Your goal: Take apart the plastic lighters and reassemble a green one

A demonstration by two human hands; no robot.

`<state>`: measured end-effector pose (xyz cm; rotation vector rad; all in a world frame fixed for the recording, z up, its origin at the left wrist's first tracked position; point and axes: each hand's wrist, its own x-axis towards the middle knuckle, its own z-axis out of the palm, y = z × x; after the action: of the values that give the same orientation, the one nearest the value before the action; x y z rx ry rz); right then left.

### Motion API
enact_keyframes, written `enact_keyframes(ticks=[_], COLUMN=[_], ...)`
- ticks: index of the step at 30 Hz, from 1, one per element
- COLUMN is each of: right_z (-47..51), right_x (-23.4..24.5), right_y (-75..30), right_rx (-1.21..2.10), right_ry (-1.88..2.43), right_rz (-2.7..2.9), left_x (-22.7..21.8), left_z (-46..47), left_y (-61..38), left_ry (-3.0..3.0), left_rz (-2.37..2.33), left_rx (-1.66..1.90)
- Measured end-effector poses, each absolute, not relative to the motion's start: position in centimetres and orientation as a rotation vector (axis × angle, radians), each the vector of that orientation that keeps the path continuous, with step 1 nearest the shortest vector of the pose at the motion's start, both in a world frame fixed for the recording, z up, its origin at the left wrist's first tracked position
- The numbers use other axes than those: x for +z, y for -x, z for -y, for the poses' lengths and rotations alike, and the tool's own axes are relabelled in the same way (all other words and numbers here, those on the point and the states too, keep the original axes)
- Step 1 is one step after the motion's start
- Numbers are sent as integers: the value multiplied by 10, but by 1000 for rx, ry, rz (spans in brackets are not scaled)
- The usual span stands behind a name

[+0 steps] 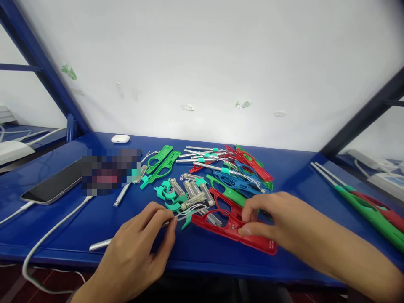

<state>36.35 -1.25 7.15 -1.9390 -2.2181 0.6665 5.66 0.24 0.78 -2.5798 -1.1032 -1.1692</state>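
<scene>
In my left hand (143, 240) is a metal lighter tube (100, 245), pinched near its inner end, where thin white wires (189, 211) run out to the right. My right hand (268, 216) has thumb and finger closed on a red lighter shell half (227, 227) with a finger loop, lying near the table's front. Another red shell piece lies partly behind that hand. Between the hands sit several clear fuel tanks (193, 201) and turquoise plastic parts (166, 191). Behind them lie a green shell half (230, 191) and blue shell halves (235, 181).
Metal tubes with turquoise collars (202, 155) pile up at the back. Two green shell halves (162, 164) lie left of them. A phone (57, 181) with a white cable (53, 229) rests left, near a white earbud case (120, 139). Assembled lighters (369, 210) lie right.
</scene>
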Motion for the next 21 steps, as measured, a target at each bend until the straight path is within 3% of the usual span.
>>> enact_keyframes(ticks=[6,12,17,21], right_z=[4,-8,0,7], right_x=[78,76,66,63], right_y=[-369,-372,-369,-360], right_rx=[497,-147,179,211], right_ry=[1953,2076,1994,2128], right_rz=[2066,1750,2081,2123], left_x=[7,6,7,7], left_z=[-4,-5,-4,-4], left_y=[-57,-57,-57,-57], left_ry=[2582,2565,2585,2577], left_rz=[1118,1133,1125,1115], left_rx=[-1156,-1164,-1144,-1156])
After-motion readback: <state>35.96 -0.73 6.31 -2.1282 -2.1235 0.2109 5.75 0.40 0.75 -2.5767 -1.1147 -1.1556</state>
